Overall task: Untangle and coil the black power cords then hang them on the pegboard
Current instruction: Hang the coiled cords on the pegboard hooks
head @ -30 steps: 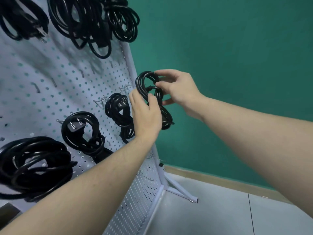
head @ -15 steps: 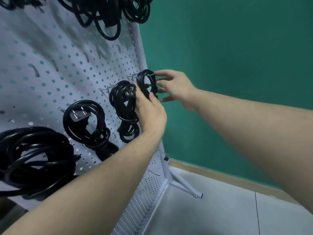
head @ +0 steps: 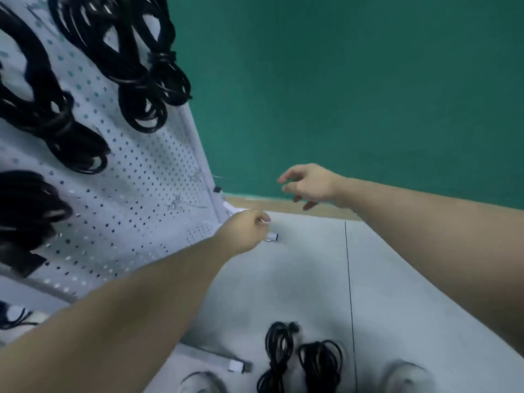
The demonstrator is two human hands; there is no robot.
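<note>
Both hands are off the cords and out in the air just past the right edge of the white pegboard (head: 136,199). Left hand (head: 243,232) is low, by the board's bottom corner, fingers curled in loosely w/ nothing in them – a bit blurred, so can't tell how tight. Right hand (head: 307,184) is higher, in front of the green wall (head: 354,80), fingers relaxed and slightly apart, bent downward, empty. Coiled black cords hang on the board: a bundle at the top right edge (head: 158,66), another further left (head: 56,117), and a blurred dark one at the far left (head: 25,211). Down on the grey floor (head: 297,279), near the bottom of the view, lie two more black cords – a long twisted one (head: 276,355) and, just beside it to the right, a rounder loose coil (head: 321,361); they look touching or nearly so. The board's white foot bar (head: 215,357) lies left of them. Blurred shoe tips show at the bottom edge, one (head: 407,377) right of the cords, one (head: 201,382) left.
</note>
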